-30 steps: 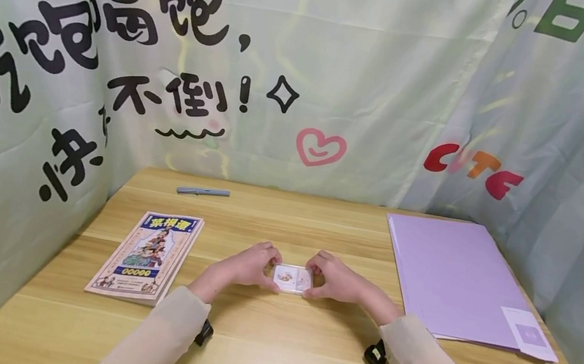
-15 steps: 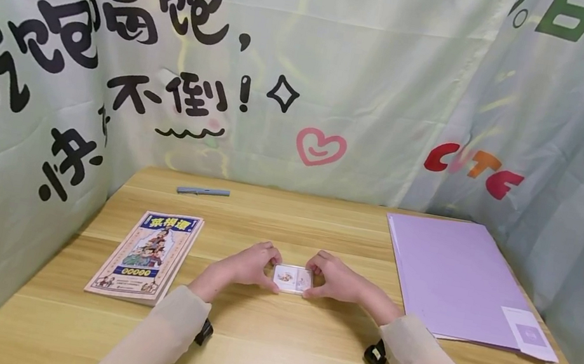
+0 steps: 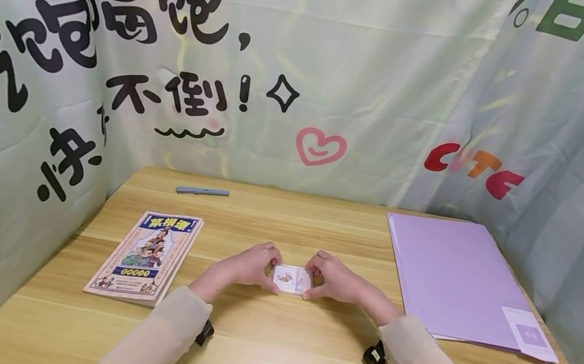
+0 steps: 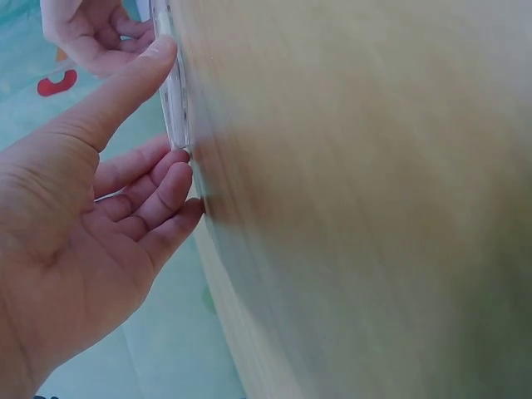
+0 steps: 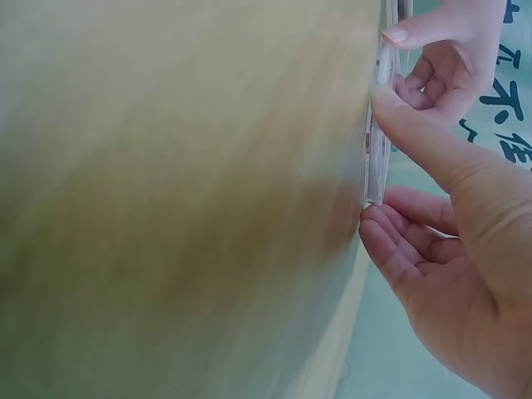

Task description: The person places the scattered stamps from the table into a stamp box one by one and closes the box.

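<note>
A small clear flat case (image 3: pixel 293 279) with a picture card inside lies on the wooden table (image 3: pixel 264 345), near its middle. My left hand (image 3: pixel 273 268) pinches its left end and my right hand (image 3: pixel 311 275) pinches its right end. In the left wrist view, the thumb (image 4: pixel 141 75) lies on top of the case (image 4: pixel 172 100), and the fingers curl against its edge. The right wrist view shows the same grip, with the thumb (image 5: pixel 416 133) on the case (image 5: pixel 381 141) and the fingers below its edge. Both forearms wear beige sleeves.
A colourful paperback book (image 3: pixel 146 254) lies to the left of my hands. A grey pen (image 3: pixel 203 191) lies at the back left. A purple folder (image 3: pixel 450 276) covers the right side. Printed cloth hangs round the table on three sides.
</note>
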Tool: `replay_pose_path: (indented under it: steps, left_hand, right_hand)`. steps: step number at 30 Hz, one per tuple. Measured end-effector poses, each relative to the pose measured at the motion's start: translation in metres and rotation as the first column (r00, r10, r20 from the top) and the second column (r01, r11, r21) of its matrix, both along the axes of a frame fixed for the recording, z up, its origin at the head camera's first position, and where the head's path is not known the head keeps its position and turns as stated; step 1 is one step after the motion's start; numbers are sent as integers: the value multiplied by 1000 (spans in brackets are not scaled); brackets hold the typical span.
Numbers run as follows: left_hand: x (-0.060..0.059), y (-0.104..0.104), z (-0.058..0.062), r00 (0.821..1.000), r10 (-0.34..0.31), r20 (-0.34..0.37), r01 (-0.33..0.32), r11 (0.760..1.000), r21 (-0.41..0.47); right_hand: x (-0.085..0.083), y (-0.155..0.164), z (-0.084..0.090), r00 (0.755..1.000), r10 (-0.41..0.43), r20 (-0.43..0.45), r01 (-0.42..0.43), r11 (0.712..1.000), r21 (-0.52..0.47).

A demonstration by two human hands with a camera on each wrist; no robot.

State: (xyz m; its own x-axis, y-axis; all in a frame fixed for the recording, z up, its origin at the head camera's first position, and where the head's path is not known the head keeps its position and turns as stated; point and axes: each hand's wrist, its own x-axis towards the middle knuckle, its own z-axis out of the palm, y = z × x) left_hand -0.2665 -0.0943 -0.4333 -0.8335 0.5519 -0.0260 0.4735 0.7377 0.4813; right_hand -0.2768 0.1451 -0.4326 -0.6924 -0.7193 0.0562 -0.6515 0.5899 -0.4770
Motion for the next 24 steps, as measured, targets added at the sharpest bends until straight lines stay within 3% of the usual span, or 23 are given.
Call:
replay_pose_path:
  steps: [10, 24]
  left_hand:
    - [0, 3, 4, 1000, -4, 4, 5, 1000, -30]
    - [-1, 5, 5, 1000, -25, -15, 24, 999, -43]
  right_hand:
    - [0, -2, 1, 999, -5, 36, 6, 1000, -17]
    - [-1, -2, 3, 1000, -2, 21, 2, 1000, 8]
